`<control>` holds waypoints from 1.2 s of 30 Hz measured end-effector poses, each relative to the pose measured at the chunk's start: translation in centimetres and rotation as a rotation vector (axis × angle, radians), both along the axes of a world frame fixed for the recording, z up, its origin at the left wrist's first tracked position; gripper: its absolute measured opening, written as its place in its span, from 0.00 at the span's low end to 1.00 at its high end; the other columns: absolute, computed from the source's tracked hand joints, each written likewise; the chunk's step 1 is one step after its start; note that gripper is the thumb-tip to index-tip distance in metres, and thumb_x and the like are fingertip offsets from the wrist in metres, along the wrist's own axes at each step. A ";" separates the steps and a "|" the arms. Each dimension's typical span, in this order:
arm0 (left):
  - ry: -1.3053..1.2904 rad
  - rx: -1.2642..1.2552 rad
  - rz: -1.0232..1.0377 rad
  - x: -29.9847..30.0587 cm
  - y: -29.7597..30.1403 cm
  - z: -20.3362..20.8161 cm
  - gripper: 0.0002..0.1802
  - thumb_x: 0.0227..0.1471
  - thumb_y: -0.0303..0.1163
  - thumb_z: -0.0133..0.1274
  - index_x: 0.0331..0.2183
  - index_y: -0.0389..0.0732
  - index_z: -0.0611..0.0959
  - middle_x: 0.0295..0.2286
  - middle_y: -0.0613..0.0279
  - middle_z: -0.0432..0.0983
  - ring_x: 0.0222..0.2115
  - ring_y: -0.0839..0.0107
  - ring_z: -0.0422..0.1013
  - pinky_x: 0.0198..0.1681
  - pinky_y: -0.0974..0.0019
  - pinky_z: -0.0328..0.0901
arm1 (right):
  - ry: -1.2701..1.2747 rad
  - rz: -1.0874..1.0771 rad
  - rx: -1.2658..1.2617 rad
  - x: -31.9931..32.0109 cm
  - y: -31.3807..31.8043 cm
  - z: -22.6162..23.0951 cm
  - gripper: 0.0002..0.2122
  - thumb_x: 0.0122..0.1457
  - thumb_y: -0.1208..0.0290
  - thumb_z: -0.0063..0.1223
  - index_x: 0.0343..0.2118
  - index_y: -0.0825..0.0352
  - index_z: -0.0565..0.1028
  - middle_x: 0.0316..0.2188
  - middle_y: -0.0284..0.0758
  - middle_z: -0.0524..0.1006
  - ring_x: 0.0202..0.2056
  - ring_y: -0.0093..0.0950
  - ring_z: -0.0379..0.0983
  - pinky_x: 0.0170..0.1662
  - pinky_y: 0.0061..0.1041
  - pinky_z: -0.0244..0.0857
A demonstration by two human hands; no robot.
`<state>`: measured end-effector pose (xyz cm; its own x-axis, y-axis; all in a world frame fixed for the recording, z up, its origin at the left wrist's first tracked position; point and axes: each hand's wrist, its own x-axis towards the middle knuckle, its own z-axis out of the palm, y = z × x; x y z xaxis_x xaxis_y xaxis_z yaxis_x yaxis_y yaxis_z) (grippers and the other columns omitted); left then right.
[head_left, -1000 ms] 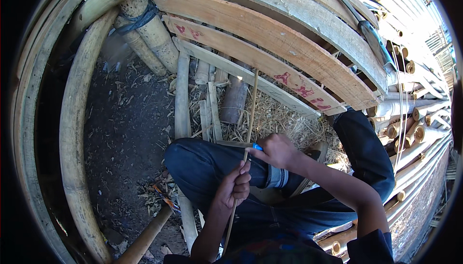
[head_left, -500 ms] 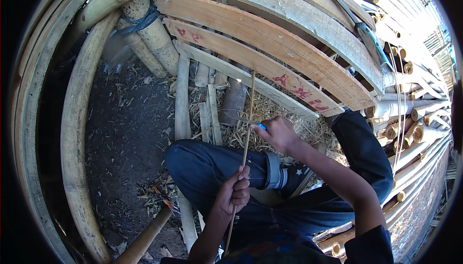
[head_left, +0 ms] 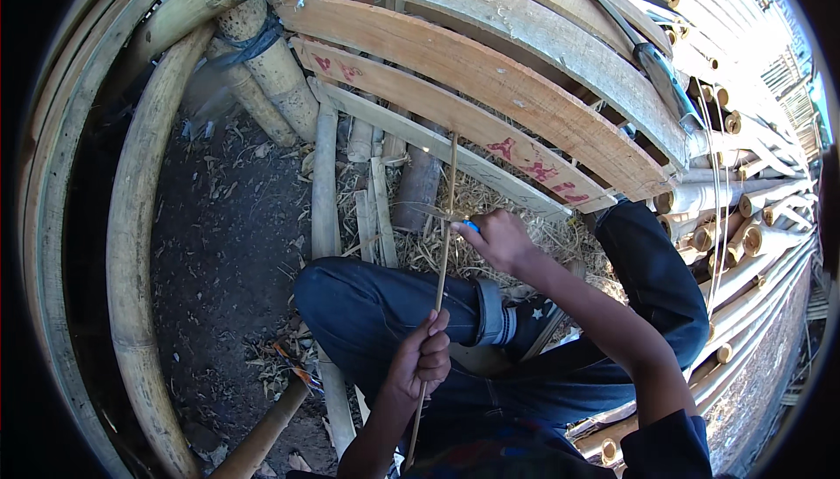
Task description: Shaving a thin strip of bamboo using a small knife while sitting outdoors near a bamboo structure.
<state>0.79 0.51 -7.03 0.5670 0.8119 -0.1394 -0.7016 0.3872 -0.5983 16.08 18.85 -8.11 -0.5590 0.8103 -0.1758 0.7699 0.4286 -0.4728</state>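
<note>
Outdoor work spot, hard sunlight, deep shade on the left. Ground [head_left: 227, 243] was bare dark dirt, littered with dry leaf bits and shavings; pale straw-like shavings [head_left: 490, 243] heaped thicker under the planks. Thin bamboo strip [head_left: 442, 243] ran near-vertical through frame centre, top end up against the planks, bottom end down past the lap. Left hand [head_left: 422, 358] closed in a fist round the strip's lower part, fingers fully wrapped. Right hand [head_left: 499, 238] higher up, right at the strip, fingers curled tight on a small blue-handled tool [head_left: 471, 226]; blade not visible, can't tell if it touched the strip. Knees in dark blue jeans [head_left: 385, 313] folded under both hands, cuff rolled at the left ankle. Curved wooden planks [head_left: 490, 76] spanned the upper frame, stacked edge to edge, red paint marks on two of them. Thick bamboo poles [head_left: 131, 243] arced down the left edge; shorter upright bamboo posts [head_left: 271, 68] top left, lashed with dark strapping. Split bamboo slats [head_left: 325, 181] lay flat on the dirt just left of the knees. Bundle of cut bamboo stalks [head_left: 752, 216] stacked at right, open ends facing in. One more pole end [head_left: 262, 431] poking in at bottom left.
</note>
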 end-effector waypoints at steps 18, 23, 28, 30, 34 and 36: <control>0.186 0.025 -0.097 -0.8 -3.0 0.3 0.14 0.64 0.41 0.33 0.27 0.46 0.62 0.12 0.76 0.43 0.08 0.88 0.37 0.07 0.81 0.34 | 0.039 0.137 0.203 0.3 -0.1 -2.6 0.31 0.60 0.42 0.32 0.17 0.66 0.75 0.13 0.45 0.73 0.22 0.43 0.74 0.28 0.41 0.69; 0.166 -0.095 -0.268 0.9 -6.1 0.8 0.15 0.64 0.41 0.33 0.27 0.45 0.61 0.11 0.75 0.43 0.07 0.88 0.37 0.05 0.81 0.35 | -0.174 -0.174 -0.097 1.5 2.0 -4.2 0.32 0.62 0.45 0.30 0.20 0.71 0.75 0.20 0.53 0.74 0.29 0.46 0.75 0.33 0.40 0.69; 0.546 -0.052 -0.326 -1.6 -6.9 0.7 0.16 0.63 0.43 0.34 0.26 0.46 0.63 0.12 0.76 0.44 0.07 0.88 0.38 0.06 0.81 0.36 | 0.226 -0.060 -0.235 1.3 -2.9 -3.1 0.29 0.63 0.48 0.33 0.28 0.74 0.75 0.19 0.50 0.72 0.26 0.48 0.72 0.33 0.40 0.65; 0.641 -0.016 -0.376 -1.8 -6.5 1.2 0.16 0.63 0.43 0.35 0.26 0.47 0.63 0.13 0.76 0.44 0.08 0.87 0.39 0.08 0.80 0.37 | 0.242 -0.150 -0.428 0.5 -3.1 -2.1 0.27 0.63 0.48 0.34 0.31 0.73 0.74 0.20 0.49 0.71 0.24 0.47 0.70 0.33 0.39 0.63; 0.762 0.028 -0.414 -1.4 -5.8 0.4 0.15 0.63 0.44 0.36 0.27 0.46 0.65 0.13 0.76 0.46 0.10 0.87 0.42 0.10 0.80 0.38 | 0.492 -0.198 -0.484 0.3 -3.6 -3.3 0.25 0.62 0.49 0.38 0.35 0.73 0.73 0.18 0.44 0.68 0.20 0.37 0.65 0.31 0.36 0.60; 0.774 0.046 -0.403 -1.5 -5.8 -0.3 0.15 0.62 0.44 0.36 0.27 0.46 0.66 0.13 0.76 0.47 0.10 0.86 0.43 0.11 0.80 0.39 | 0.484 -0.200 -0.541 -0.1 -3.6 -2.5 0.24 0.62 0.50 0.40 0.32 0.73 0.73 0.16 0.39 0.66 0.19 0.31 0.64 0.28 0.33 0.58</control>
<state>-0.72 -5.25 -7.36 0.5719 0.5840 -0.5761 -0.7084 0.7057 0.0121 16.01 15.22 -10.57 -0.5262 0.7750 -0.3501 0.4617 -0.0854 -0.8829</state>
